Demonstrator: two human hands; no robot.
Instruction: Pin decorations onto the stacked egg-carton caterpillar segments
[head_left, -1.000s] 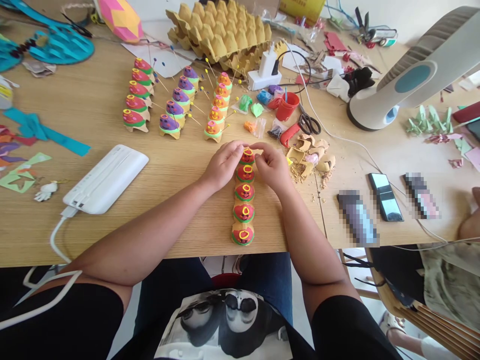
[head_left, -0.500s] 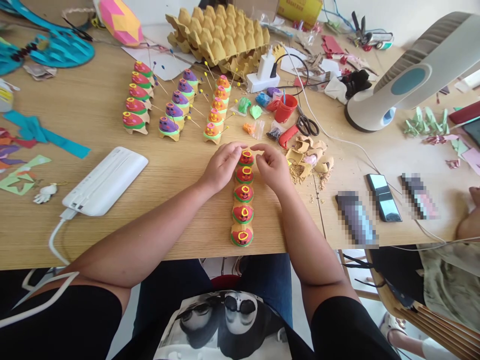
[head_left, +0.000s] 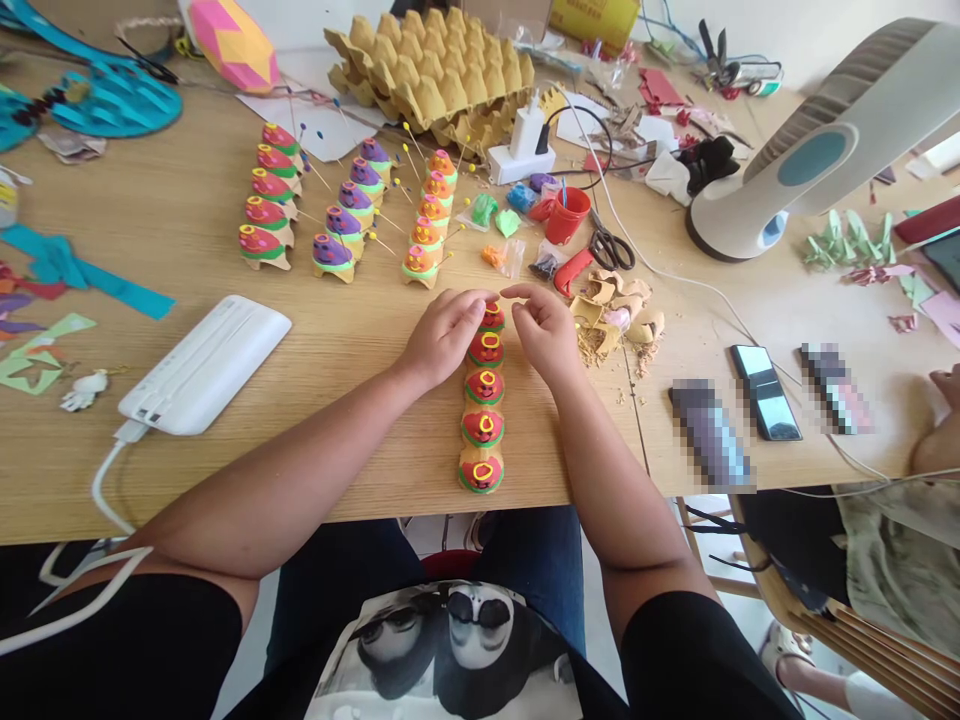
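"Only small shifts: the view has swung a little, and the left hand [head_left: 448,335] has edged further over the far end of that strip of five tan pulp cups with red clay tops, green bands and yellow rings [head_left: 481,430]."

"And where does the strip lie?"

"On the pale wooden table [head_left: 360,410], lengthwise before the person, its near end by the table's edge, its far end between the hands."

"Are they gripping it?"

"I can't tell. The left has its fingers bent together beside the far cup, with the contact hidden. The right hand [head_left: 546,328] looks just apart from the strip, index finger stretched toward the left fingertips, the rest curled; whether it pinches something small, I can't say."

"How would you expect it to handle?"

"Light, I'd judge, and fairly stiff, though the narrow joins between cups could bend or tear. The clay looks soft enough to dent, and the yellow rings might smudge or lift."

"So where would you hold it?"

"Low, on the bare pulp sides of the middle cups, never by the tops."
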